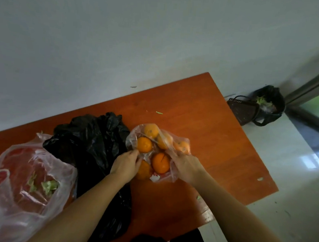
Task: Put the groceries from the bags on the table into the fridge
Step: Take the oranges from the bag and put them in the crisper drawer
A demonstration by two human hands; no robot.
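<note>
From the head view, an orange-brown worktop (203,112) stands against a pale wall (123,32) and carries three bags in a row. The one in the middle of the view is a clear bag (132,137) lying on its side, and six oranges (161,163) can be counted through the plastic: four in the far half, two nearer the person. Both hands are on this bag. The left hand (125,165) has its fingers (135,153) curled in a pinch on the plastic at the bag's left edge, just beside one orange; the right hand (184,166) has its fingers (171,154) bent and gripping the plastic on the bag's right side. Touching the clear bag's left side is a black bag (92,144), crumpled and opaque, so its contents cannot be told, and the left forearm crosses over it. Further left lies a pink-tinted bag (0,194), its mouth slack; red items show through the film along with two scraps of pale green leaf, but what the red items are is unclear. One small green scrap (159,112) lies on the bare worktop beyond the oranges. On the floor (283,188) past the worktop's far corner stands one bin (270,104) lined with black plastic, holding green and pale waste, and one dark basket (243,110) tipped against it.
</note>
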